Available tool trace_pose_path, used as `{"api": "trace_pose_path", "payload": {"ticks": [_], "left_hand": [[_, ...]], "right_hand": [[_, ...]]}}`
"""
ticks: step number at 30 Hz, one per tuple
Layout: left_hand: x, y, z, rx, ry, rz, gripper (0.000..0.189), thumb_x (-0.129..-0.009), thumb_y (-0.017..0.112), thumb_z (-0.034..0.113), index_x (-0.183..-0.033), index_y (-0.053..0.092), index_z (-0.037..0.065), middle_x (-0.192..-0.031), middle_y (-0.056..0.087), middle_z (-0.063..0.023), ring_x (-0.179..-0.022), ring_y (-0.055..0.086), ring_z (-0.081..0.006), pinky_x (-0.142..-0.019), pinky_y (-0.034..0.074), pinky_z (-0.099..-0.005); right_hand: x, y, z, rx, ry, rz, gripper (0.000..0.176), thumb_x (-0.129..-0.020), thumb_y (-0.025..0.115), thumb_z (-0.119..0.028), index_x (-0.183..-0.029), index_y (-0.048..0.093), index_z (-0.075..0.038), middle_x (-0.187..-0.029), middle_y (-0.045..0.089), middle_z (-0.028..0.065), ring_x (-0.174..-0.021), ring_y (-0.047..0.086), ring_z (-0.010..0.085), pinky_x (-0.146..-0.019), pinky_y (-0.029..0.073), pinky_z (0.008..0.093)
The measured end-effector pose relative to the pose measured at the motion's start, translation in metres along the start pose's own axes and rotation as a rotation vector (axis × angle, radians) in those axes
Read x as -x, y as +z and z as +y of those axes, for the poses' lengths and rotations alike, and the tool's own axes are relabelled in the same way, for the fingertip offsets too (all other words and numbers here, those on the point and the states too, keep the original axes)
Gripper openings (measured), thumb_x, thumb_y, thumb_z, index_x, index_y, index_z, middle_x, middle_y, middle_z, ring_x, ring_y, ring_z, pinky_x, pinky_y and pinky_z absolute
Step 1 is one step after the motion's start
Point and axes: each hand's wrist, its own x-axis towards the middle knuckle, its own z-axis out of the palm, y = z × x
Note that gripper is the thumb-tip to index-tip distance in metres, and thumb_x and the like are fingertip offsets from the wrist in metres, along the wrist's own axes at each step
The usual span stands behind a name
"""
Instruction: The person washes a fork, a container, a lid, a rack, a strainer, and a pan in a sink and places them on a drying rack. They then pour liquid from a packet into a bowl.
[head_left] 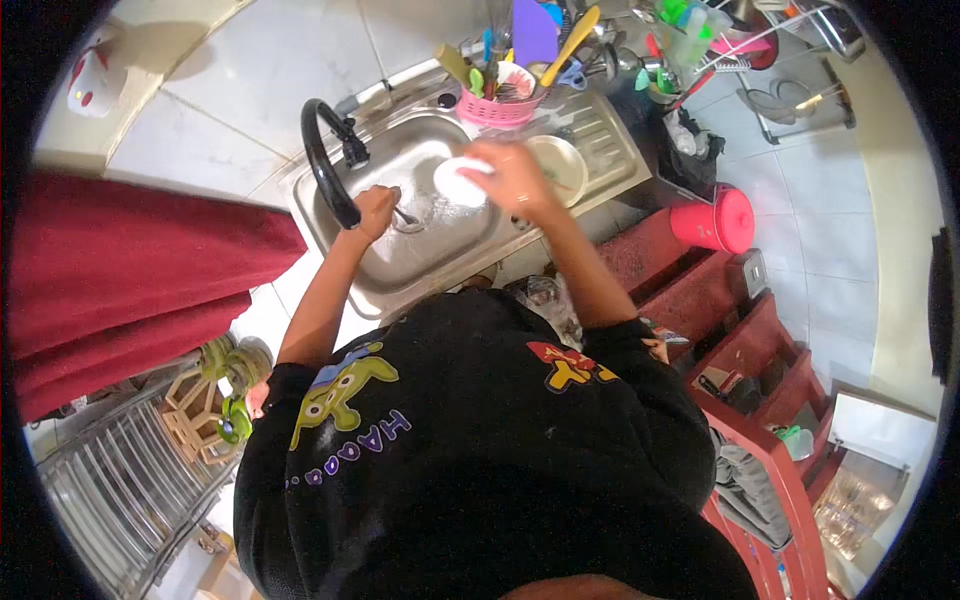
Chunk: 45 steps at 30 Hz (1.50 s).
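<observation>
My left hand (375,212) is closed over the sink basin, below the black faucet (330,165). A thin, shiny metal utensil (404,216) with a dark stretch sticks out from its fingers toward the drain area. My right hand (515,178), smeared by motion, grips a small white round dish (462,183) above the right side of the stainless steel sink (440,262). Partly behind that hand, a pale round bowl (568,170) sits at the edge of the ribbed drainboard. Wet, soapy-looking streaks show on the basin floor.
A pink basket (495,112) of utensils stands behind the sink. To the right are a red bucket (728,220) and red stepped shelving (690,285). A dark red curtain (140,280) hangs at left, above a metal dish rack (130,490).
</observation>
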Motion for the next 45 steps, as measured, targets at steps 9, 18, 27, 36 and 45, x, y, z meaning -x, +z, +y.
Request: {"api": "trace_pose_path", "payload": {"ticks": [9, 18, 27, 36, 45], "left_hand": [[-0.003, -0.025, 0.013, 0.048, -0.029, 0.059, 0.022, -0.086, 0.039, 0.02, -0.086, 0.057, 0.009, -0.08, 0.056, -0.0166, -0.073, 0.056, -0.0376, -0.063, 0.044, -0.0458], [0.0, -0.041, 0.036, 0.089, -0.008, 0.16, 0.015, -0.081, 0.042, 0.013, -0.082, 0.056, 0.009, -0.079, 0.056, -0.0127, -0.074, 0.056, -0.0334, -0.061, 0.044, -0.0428], [0.004, -0.045, 0.036, 0.033, -0.059, 0.105, 0.015, -0.082, 0.041, 0.014, -0.081, 0.055, 0.008, -0.075, 0.054, -0.0142, -0.072, 0.054, -0.035, -0.06, 0.043, -0.0434], [0.004, -0.051, 0.038, 0.133, -0.145, 0.061, 0.02, -0.086, 0.04, 0.019, -0.087, 0.058, 0.009, -0.084, 0.058, -0.0141, -0.077, 0.055, -0.0356, -0.065, 0.043, -0.0445], [-0.001, -0.058, 0.045, 0.097, -0.11, 0.097, 0.017, -0.084, 0.044, 0.019, -0.087, 0.056, 0.007, -0.082, 0.059, -0.0143, -0.077, 0.056, -0.035, -0.064, 0.044, -0.0442]], "right_hand": [[-0.017, -0.26, 0.038, 0.67, -0.306, 0.926, 0.016, -0.073, 0.065, -0.016, -0.081, 0.062, -0.003, -0.071, 0.056, 0.0111, -0.062, 0.053, 0.0263, -0.057, 0.042, 0.0332], [-0.127, -0.387, 0.144, 0.991, 0.349, 0.955, 0.029, -0.069, 0.059, -0.03, -0.083, 0.064, -0.005, -0.085, 0.062, 0.0192, -0.082, 0.061, 0.0321, -0.072, 0.048, 0.0386], [-0.167, -0.381, 0.222, 0.814, 0.676, 0.693, 0.043, -0.066, 0.065, -0.036, -0.095, 0.062, -0.003, -0.099, 0.06, 0.0207, -0.097, 0.057, 0.0345, -0.082, 0.046, 0.0401], [-0.163, -0.447, 0.261, 0.404, 0.116, 1.007, 0.042, -0.082, 0.047, -0.039, -0.087, 0.058, 0.001, -0.07, 0.061, 0.0138, -0.064, 0.058, 0.0243, -0.059, 0.044, 0.0411], [-0.183, -0.462, 0.281, 0.115, 0.078, 1.091, 0.035, -0.082, 0.05, -0.034, -0.092, 0.056, -0.001, -0.082, 0.06, 0.0138, -0.071, 0.056, 0.0263, -0.06, 0.044, 0.0377]]}}
